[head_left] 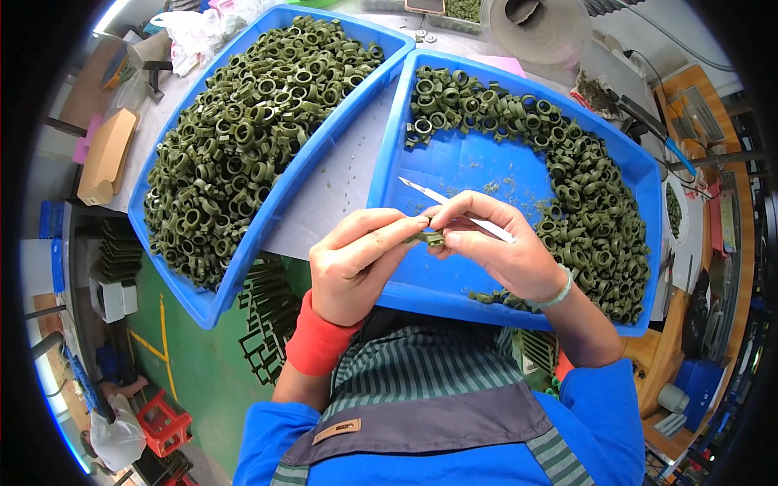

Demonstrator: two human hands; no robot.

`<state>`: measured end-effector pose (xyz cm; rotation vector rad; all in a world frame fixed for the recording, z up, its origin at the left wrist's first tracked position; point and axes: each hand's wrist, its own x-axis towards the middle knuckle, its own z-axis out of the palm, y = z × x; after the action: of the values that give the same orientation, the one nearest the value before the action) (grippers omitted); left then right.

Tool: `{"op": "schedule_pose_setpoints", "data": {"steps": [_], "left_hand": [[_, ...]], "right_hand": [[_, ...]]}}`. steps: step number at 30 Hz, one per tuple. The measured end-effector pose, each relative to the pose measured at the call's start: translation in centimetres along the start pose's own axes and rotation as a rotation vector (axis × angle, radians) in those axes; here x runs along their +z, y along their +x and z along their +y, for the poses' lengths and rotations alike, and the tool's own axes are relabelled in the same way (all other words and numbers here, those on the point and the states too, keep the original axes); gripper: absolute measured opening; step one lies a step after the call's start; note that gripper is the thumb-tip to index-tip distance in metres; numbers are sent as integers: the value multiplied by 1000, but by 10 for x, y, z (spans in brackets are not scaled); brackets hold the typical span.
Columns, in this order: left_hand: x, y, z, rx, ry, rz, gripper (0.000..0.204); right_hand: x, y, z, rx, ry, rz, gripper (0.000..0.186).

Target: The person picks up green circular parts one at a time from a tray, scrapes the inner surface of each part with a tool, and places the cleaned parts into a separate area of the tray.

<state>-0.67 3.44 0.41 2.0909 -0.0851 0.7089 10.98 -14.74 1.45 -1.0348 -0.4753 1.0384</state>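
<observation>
Between my two hands is a small olive-green plastic ring [435, 239], over the near left part of the right-hand blue tray [387, 154]. My left hand [361, 255] is closed, pinching the ring with thumb and fingertips. A slim craft knife [421, 190] with a pale handle lies across the fingers of my right hand [498, 247]. Its blade points to the far left, away from the ring. The right thumb and fingertips also touch the ring. Many similar green rings [596, 194] line the far and right sides of this tray, with small green shavings on its floor.
A second blue tray [324, 142], heaped with green rings [243, 121], stands at the left. Grey tabletop [340, 174] shows between the trays. Pliers-like tools [648, 121] lie beyond the right tray. A red stool [164, 423] stands on the green floor at the lower left.
</observation>
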Motion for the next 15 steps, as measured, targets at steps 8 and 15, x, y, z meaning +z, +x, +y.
{"op": "schedule_pose_setpoints", "data": {"steps": [8,15], "left_hand": [[4,-1,3,-28,-46,64,28],[5,-4,1,-326,-337,35,27]], "right_hand": [[4,1,3,-10,7,36,19],[9,0,3,-86,-114,87,21]]}}
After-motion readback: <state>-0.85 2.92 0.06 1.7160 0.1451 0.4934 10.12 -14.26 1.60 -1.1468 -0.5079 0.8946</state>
